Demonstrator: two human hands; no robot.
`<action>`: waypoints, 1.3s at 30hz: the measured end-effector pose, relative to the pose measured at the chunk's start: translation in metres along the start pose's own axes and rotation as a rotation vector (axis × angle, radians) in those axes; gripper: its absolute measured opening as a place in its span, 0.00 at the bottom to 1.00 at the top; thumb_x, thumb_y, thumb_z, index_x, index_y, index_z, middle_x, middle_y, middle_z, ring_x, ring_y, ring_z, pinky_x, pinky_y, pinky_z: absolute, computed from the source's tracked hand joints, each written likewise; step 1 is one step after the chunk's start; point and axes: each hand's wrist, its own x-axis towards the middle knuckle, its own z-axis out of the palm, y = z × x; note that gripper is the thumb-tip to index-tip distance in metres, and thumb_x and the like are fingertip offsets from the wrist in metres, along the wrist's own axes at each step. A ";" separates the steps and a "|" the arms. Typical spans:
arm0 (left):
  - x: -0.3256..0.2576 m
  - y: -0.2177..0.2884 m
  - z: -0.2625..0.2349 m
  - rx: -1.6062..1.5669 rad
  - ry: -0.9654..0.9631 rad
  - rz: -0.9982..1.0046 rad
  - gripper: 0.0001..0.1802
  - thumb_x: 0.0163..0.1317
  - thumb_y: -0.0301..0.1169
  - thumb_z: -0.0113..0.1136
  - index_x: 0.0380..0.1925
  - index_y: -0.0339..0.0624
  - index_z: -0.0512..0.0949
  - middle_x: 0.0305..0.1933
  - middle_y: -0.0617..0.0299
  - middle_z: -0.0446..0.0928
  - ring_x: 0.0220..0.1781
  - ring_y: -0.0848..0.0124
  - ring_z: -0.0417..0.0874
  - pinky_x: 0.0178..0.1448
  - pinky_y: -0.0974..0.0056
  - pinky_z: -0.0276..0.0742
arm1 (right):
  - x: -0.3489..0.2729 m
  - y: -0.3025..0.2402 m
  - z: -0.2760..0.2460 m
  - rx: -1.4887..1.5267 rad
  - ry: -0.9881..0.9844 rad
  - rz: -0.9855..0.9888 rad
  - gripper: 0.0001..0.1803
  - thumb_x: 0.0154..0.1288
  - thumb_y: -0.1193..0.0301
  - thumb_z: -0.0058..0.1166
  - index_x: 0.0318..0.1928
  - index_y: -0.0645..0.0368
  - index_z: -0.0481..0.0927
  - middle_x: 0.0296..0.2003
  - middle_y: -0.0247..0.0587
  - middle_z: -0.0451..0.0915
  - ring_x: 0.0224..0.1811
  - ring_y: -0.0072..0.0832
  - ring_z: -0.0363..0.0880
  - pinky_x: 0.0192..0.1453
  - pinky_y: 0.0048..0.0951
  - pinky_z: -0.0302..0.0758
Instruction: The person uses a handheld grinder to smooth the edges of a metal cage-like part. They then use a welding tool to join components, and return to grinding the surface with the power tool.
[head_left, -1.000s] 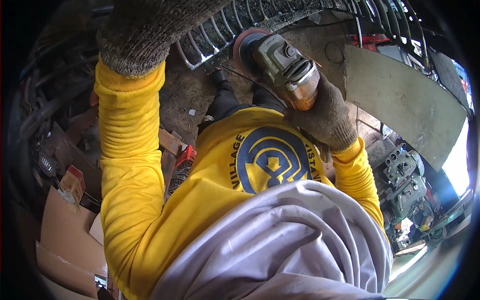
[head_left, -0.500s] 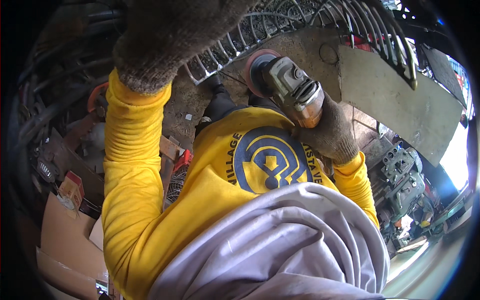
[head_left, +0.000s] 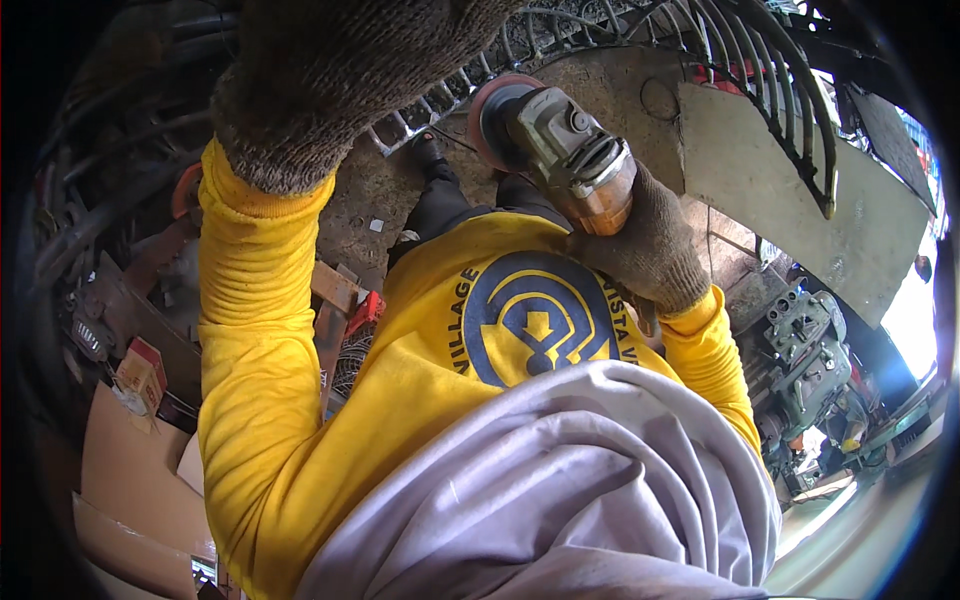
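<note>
My right hand (head_left: pixel 655 243), in a brown knitted glove, is wrapped around the body of an angle grinder (head_left: pixel 572 150). The grinder's reddish disc (head_left: pixel 492 122) points away from me and overlaps the near edge of a curved metal frame (head_left: pixel 440 100) with many bent rods; whether they touch I cannot tell. My left hand (head_left: pixel 350 80), gloved alike, looms large at the upper left, over or against the frame's left part. Its fingers run out of the picture at the top, so its grip is hidden.
Curved rods (head_left: pixel 790 110) hang at the upper right above a pale metal sheet (head_left: pixel 800 200). A greenish machine (head_left: pixel 805 350) stands at right. Cardboard (head_left: pixel 135 470), a small red-brown box (head_left: pixel 142 370) and a red object (head_left: pixel 366 313) lie at left. My foot (head_left: pixel 428 150) is on the floor below.
The grinder in my right hand has moved slightly left and farther away from me. My left hand has shifted a little left. The hanging right end of the metal rods sits lower.
</note>
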 end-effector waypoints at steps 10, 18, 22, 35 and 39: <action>0.000 0.014 -0.004 -0.943 -0.115 -0.384 0.24 0.74 0.33 0.63 0.65 0.32 0.76 0.61 0.53 0.83 0.61 0.64 0.86 0.67 0.62 0.82 | 0.005 -0.009 -0.005 -0.006 -0.045 0.053 0.42 0.46 0.62 0.80 0.62 0.62 0.77 0.52 0.54 0.86 0.56 0.48 0.87 0.61 0.41 0.81; 0.000 0.026 -0.005 -1.582 -0.021 -0.768 0.23 0.74 0.36 0.62 0.64 0.34 0.77 0.60 0.51 0.84 0.59 0.62 0.87 0.60 0.61 0.87 | 0.002 0.010 0.004 0.044 -0.006 0.008 0.43 0.45 0.59 0.81 0.62 0.60 0.78 0.52 0.54 0.86 0.58 0.48 0.86 0.61 0.42 0.81; 0.012 0.012 -0.011 -1.207 -0.182 -0.598 0.23 0.73 0.37 0.64 0.63 0.38 0.78 0.59 0.54 0.85 0.56 0.62 0.88 0.56 0.61 0.87 | 0.001 0.010 -0.004 0.039 -0.023 0.011 0.44 0.45 0.58 0.81 0.62 0.60 0.77 0.53 0.55 0.86 0.58 0.50 0.85 0.61 0.42 0.81; 0.001 0.016 0.000 -0.670 -0.104 -0.344 0.21 0.71 0.37 0.66 0.61 0.45 0.81 0.55 0.61 0.87 0.48 0.67 0.91 0.50 0.62 0.88 | 0.005 0.010 -0.006 -0.031 -0.029 0.012 0.43 0.46 0.58 0.80 0.63 0.59 0.77 0.54 0.54 0.85 0.58 0.51 0.85 0.62 0.44 0.80; 0.026 0.023 -0.005 -0.947 -0.132 -0.524 0.20 0.73 0.37 0.64 0.62 0.45 0.80 0.51 0.60 0.89 0.47 0.67 0.91 0.54 0.60 0.87 | 0.004 0.009 -0.003 0.000 0.000 0.003 0.43 0.46 0.59 0.80 0.63 0.59 0.77 0.53 0.54 0.86 0.57 0.51 0.85 0.61 0.44 0.80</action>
